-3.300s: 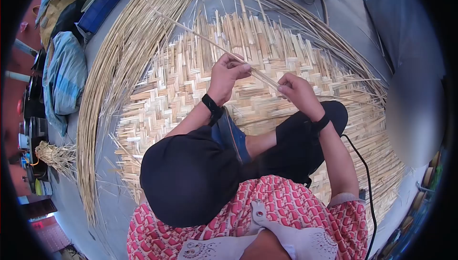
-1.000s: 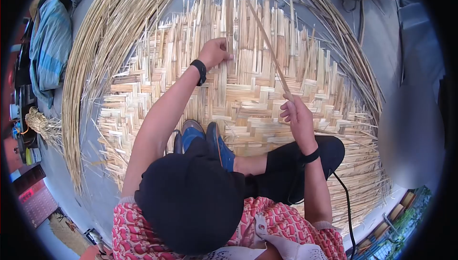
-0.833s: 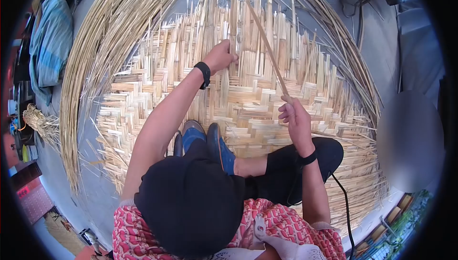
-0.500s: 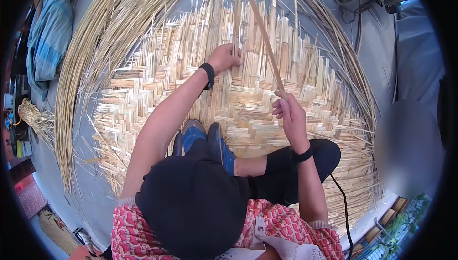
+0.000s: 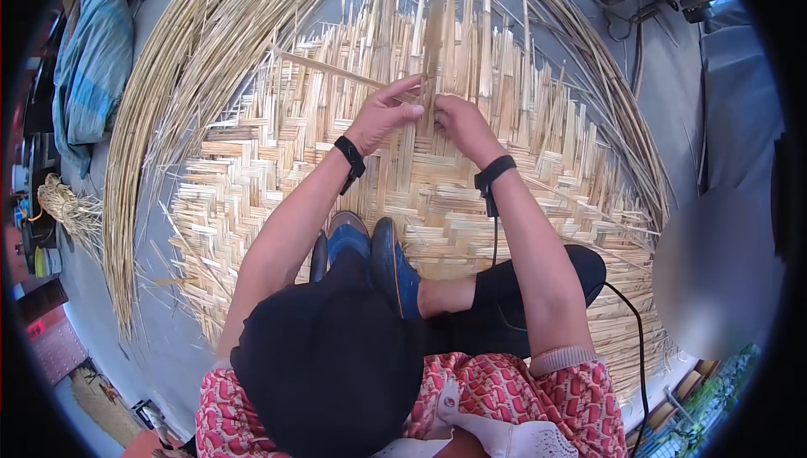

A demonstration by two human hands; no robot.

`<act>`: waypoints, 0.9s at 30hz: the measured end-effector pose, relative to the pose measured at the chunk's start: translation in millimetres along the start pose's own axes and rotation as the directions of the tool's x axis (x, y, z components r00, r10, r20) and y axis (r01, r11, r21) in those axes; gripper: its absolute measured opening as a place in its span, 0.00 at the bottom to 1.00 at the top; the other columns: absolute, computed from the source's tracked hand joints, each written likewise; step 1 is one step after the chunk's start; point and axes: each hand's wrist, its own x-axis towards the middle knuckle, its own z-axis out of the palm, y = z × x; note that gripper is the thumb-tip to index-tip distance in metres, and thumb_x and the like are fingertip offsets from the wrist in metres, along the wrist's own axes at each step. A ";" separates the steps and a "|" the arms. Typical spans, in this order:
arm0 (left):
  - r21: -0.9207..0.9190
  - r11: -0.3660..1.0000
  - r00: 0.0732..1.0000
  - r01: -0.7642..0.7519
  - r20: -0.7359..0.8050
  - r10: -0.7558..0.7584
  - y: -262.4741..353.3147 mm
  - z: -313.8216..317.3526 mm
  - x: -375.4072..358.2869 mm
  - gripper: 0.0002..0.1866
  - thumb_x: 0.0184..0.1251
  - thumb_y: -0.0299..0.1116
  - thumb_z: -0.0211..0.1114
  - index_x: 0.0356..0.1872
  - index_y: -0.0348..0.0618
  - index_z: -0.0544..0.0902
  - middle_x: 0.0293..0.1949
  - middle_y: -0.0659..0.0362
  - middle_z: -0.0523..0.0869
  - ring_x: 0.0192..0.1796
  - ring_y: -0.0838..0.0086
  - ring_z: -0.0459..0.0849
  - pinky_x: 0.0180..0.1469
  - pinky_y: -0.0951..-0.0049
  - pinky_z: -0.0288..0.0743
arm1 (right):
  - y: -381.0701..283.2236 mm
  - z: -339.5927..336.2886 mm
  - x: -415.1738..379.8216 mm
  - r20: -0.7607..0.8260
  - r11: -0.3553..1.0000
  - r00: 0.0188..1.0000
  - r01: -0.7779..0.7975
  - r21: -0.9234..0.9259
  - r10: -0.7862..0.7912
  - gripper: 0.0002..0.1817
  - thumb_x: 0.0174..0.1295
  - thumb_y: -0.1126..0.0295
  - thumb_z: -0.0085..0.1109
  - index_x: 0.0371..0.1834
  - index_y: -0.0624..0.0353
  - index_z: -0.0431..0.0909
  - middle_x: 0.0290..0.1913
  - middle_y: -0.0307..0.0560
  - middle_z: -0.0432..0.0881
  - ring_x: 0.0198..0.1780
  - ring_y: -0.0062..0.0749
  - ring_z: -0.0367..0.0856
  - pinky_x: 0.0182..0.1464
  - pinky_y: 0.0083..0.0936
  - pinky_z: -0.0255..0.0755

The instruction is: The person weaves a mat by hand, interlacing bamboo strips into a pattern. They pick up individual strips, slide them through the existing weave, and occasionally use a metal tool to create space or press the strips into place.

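A mat of flat split reed strips (image 5: 252, 176), woven in a zigzag pattern, lies on the floor around my shoes. At its far middle, my left hand (image 5: 387, 118) pinches an upright reed strip (image 5: 432, 42), which is blurred by motion. Another long strip (image 5: 332, 70) crosses the upright ones, running from the upper left in to my hands. Close beside, my right hand (image 5: 468, 128) is closed with its fingers curled at the crossing of the strips. Its fingertips are partly hidden, and so is the end of the crossing strip.
Long loose reeds (image 5: 160, 105) curve along the mat's left side, and more reeds (image 5: 609, 80) arc along its right. My blue shoes (image 5: 395, 269) are on the mat's near part. A blue cloth bundle (image 5: 97, 63) lies far left. A black cable (image 5: 635, 323) hangs at my right.
My right hand has moved up and left to meet my left hand. The long strip has swung from upright on the right to lying across toward the upper left.
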 end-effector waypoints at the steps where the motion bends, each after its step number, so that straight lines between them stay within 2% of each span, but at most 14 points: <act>1: -0.199 0.974 0.970 0.111 -0.191 -0.150 5.4 -2.4 -4.2 0.22 0.65 0.22 0.68 0.61 0.39 0.81 0.62 0.55 0.82 0.57 0.69 0.85 0.55 0.74 0.83 | -7.0 -3.3 1.3 -0.018 0.994 0.995 -0.095 0.053 0.096 0.06 0.64 0.75 0.57 0.39 0.64 0.81 0.29 0.52 0.81 0.38 0.40 0.85 0.39 0.36 0.76; 2: -0.408 0.897 0.884 0.167 -0.341 -0.320 10.4 -4.9 -7.7 0.20 0.67 0.21 0.66 0.60 0.39 0.81 0.59 0.55 0.84 0.56 0.69 0.85 0.53 0.76 0.84 | -13.7 -9.6 0.5 -0.017 0.995 0.996 -0.087 0.057 0.088 0.06 0.64 0.75 0.57 0.39 0.64 0.81 0.29 0.52 0.81 0.38 0.40 0.85 0.39 0.36 0.76; 4: -0.372 0.922 0.798 0.103 -0.523 -0.300 12.6 -19.3 -19.9 0.17 0.69 0.21 0.64 0.57 0.39 0.83 0.53 0.55 0.87 0.54 0.71 0.86 0.46 0.78 0.85 | -13.8 -31.1 -5.8 -0.054 0.855 0.998 -0.063 -0.515 0.041 0.09 0.65 0.67 0.61 0.37 0.62 0.82 0.25 0.45 0.82 0.30 0.32 0.83 0.34 0.28 0.73; 8: -0.150 0.968 0.712 0.201 -0.657 -0.249 -2.6 -40.5 -57.9 0.12 0.69 0.18 0.62 0.50 0.37 0.87 0.49 0.56 0.88 0.47 0.75 0.87 0.41 0.79 0.83 | -1.8 -35.8 -13.5 0.019 0.852 0.973 -0.192 -0.487 0.230 0.08 0.60 0.64 0.61 0.34 0.56 0.82 0.32 0.50 0.85 0.38 0.49 0.84 0.39 0.43 0.75; 12: -0.268 0.955 0.632 0.131 -0.719 -0.288 -12.8 -37.6 -69.1 0.07 0.68 0.17 0.61 0.40 0.36 0.86 0.44 0.56 0.87 0.44 0.74 0.85 0.45 0.74 0.85 | -4.5 -1.3 -12.7 0.001 0.701 0.997 -0.052 -0.712 0.075 0.09 0.59 0.64 0.62 0.34 0.58 0.80 0.30 0.54 0.83 0.38 0.53 0.84 0.40 0.44 0.76; 14: -0.432 0.892 0.603 -0.133 -0.750 -0.273 -15.2 -46.2 -72.7 0.07 0.65 0.14 0.59 0.34 0.35 0.83 0.46 0.53 0.85 0.44 0.70 0.85 0.50 0.71 0.85 | -11.6 -2.6 -14.0 0.032 0.687 0.989 -0.077 -0.723 0.144 0.10 0.58 0.63 0.65 0.36 0.58 0.81 0.32 0.55 0.83 0.41 0.52 0.83 0.42 0.45 0.76; 16: -0.448 0.879 0.623 -0.161 -0.737 -0.262 -12.5 -50.5 -78.3 0.07 0.64 0.14 0.56 0.33 0.36 0.80 0.48 0.50 0.83 0.47 0.64 0.86 0.52 0.69 0.85 | -41.1 -5.5 -19.0 -0.037 0.462 0.995 0.009 -0.887 -0.090 0.10 0.57 0.64 0.67 0.37 0.58 0.82 0.35 0.53 0.83 0.47 0.50 0.82 0.46 0.44 0.76; 18: -0.684 0.697 0.643 -0.214 -0.636 -0.427 -2.6 -47.7 -83.1 0.05 0.66 0.18 0.54 0.35 0.36 0.78 0.47 0.49 0.84 0.49 0.62 0.87 0.52 0.69 0.86 | -62.5 8.2 -11.2 -0.055 0.486 0.997 -0.018 -0.874 -0.062 0.12 0.58 0.66 0.67 0.42 0.59 0.82 0.42 0.51 0.82 0.49 0.51 0.81 0.51 0.42 0.75; 19: -0.729 0.672 0.775 -0.131 -0.499 -0.389 -0.5 -56.3 -85.0 0.09 0.69 0.25 0.57 0.46 0.35 0.80 0.47 0.49 0.85 0.49 0.62 0.88 0.50 0.69 0.86 | -61.5 18.9 -3.0 -0.037 0.711 0.992 0.063 -0.701 -0.124 0.13 0.59 0.66 0.66 0.44 0.60 0.81 0.43 0.52 0.81 0.49 0.52 0.80 0.52 0.42 0.74; 20: -0.729 0.671 0.774 -0.132 -0.499 -0.390 -0.9 -61.0 -79.0 0.09 0.69 0.25 0.57 0.46 0.35 0.80 0.47 0.49 0.85 0.49 0.62 0.88 0.50 0.69 0.86 | -57.5 29.2 4.4 -0.038 0.871 0.982 0.146 -0.470 -0.185 0.15 0.59 0.67 0.65 0.46 0.62 0.80 0.45 0.53 0.81 0.48 0.53 0.80 0.53 0.42 0.74; 23: -0.143 0.935 0.907 0.325 -0.232 -0.351 24.5 -73.9 -31.1 0.20 0.72 0.34 0.63 0.61 0.37 0.81 0.46 0.51 0.88 0.43 0.70 0.88 0.48 0.73 0.81 | -21.8 48.5 14.6 0.064 0.895 0.984 0.179 -0.408 -0.168 0.15 0.62 0.68 0.63 0.49 0.61 0.79 0.45 0.53 0.79 0.47 0.52 0.80 0.53 0.41 0.74; 24: -0.145 0.938 0.910 0.315 -0.236 -0.342 13.8 -82.3 -16.0 0.20 0.72 0.34 0.63 0.61 0.37 0.81 0.46 0.51 0.88 0.43 0.70 0.88 0.48 0.73 0.81 | -19.4 46.3 17.6 0.137 0.888 0.984 0.162 -0.431 -0.112 0.13 0.64 0.68 0.62 0.48 0.61 0.79 0.44 0.54 0.79 0.48 0.51 0.80 0.53 0.40 0.74; 26: 0.536 0.740 0.911 0.406 -0.299 -0.283 -6.6 -91.1 5.8 0.17 0.71 0.34 0.64 0.56 0.36 0.85 0.42 0.49 0.89 0.42 0.69 0.87 0.48 0.71 0.79 | -24.0 38.4 14.5 0.117 0.909 0.987 0.148 -0.389 -0.111 0.10 0.64 0.69 0.62 0.46 0.58 0.81 0.40 0.51 0.79 0.44 0.48 0.80 0.49 0.38 0.74; 27: 0.557 0.736 0.917 0.386 -0.320 -0.238 -9.3 -90.4 12.7 0.16 0.70 0.32 0.62 0.51 0.33 0.86 0.42 0.47 0.89 0.42 0.68 0.86 0.50 0.71 0.77 | -26.4 35.3 11.1 0.129 0.917 0.982 0.177 -0.358 -0.139 0.08 0.64 0.69 0.62 0.44 0.57 0.81 0.39 0.50 0.78 0.43 0.47 0.80 0.47 0.37 0.74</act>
